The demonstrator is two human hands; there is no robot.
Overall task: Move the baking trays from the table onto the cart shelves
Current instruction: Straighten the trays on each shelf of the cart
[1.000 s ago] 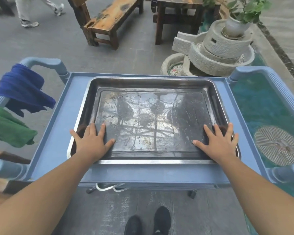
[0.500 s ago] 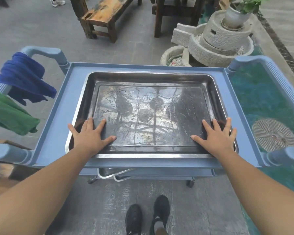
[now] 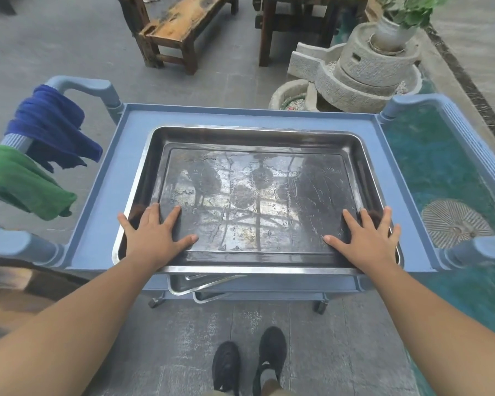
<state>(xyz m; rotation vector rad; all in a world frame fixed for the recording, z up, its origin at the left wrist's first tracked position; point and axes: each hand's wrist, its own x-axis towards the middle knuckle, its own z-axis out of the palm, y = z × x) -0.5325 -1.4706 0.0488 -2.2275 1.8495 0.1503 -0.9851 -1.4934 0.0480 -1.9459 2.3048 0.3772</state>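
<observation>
A large steel baking tray [image 3: 255, 155] lies flat on the top shelf of a blue cart [image 3: 97, 195]. My left hand [image 3: 152, 235] rests palm down inside the tray's near left corner, fingers spread. Palm down as well, my right hand [image 3: 367, 238] lies flat in the near right corner. Neither hand grips the rim. Below the top shelf, the edges of other steel trays [image 3: 200, 284] stick out from a lower shelf.
A blue cloth [image 3: 52, 124] and a green cloth [image 3: 23, 181] hang on the cart's left handle. A stone mill with a plant [image 3: 363, 67] and a wooden bench [image 3: 180, 27] stand beyond the cart. A green pond [image 3: 440, 172] lies to the right. My shoes [image 3: 249, 364] are below.
The view has shifted back and down, so more of the lower shelf's trays shows under the cart top. Both hands stay flat in the tray's near corners.
</observation>
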